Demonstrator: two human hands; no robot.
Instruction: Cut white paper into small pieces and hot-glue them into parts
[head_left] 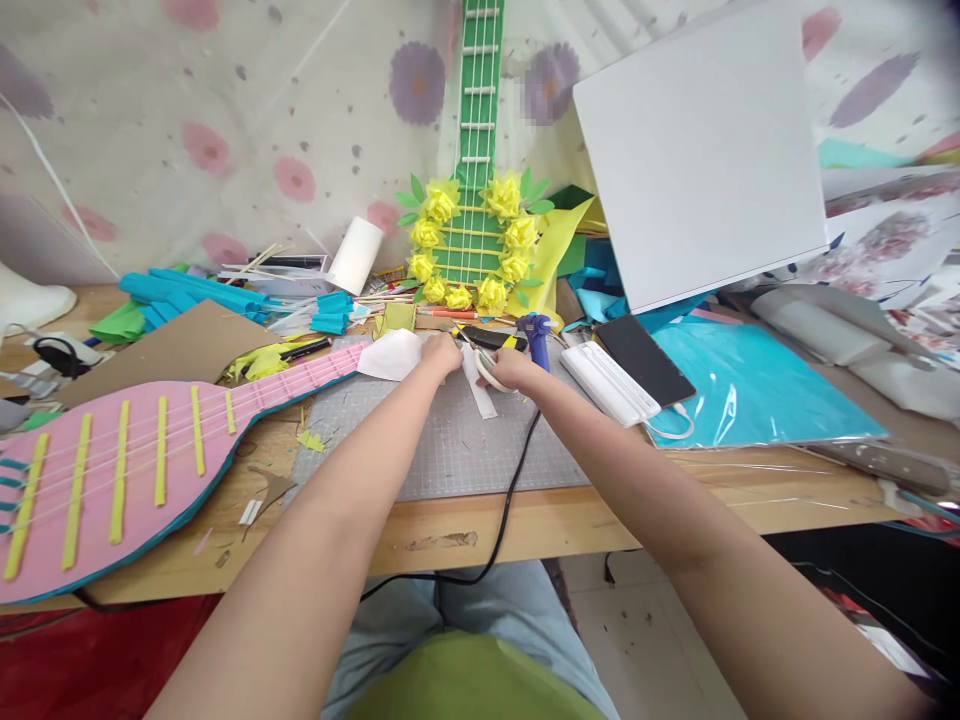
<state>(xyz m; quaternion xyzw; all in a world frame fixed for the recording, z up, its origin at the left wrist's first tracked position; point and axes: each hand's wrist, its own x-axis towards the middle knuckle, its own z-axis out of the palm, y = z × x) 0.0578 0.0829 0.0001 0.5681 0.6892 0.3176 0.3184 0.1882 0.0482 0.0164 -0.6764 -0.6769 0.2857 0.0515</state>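
My left hand (441,356) is closed over the cutting mat (442,455), at the right edge of a white piece of paper (391,356) that it seems to pinch. Its fingertips are mostly hidden. In my right hand (517,369) are scissors with white handle loops (487,373), pointing toward the left hand. A narrow white strip (481,398) lies on the mat between the hands. Just beyond them rests a black and yellow utility knife (491,339). A blue-purple glue gun (538,342) stands behind my right hand.
A pink paper guitar (157,450) lies at left. Behind stands a green guitar (476,150) with yellow paper flowers. On the right are a white power strip (609,383), a black phone (646,358) and a blue sheet (757,385). A black cord (517,470) crosses the mat.
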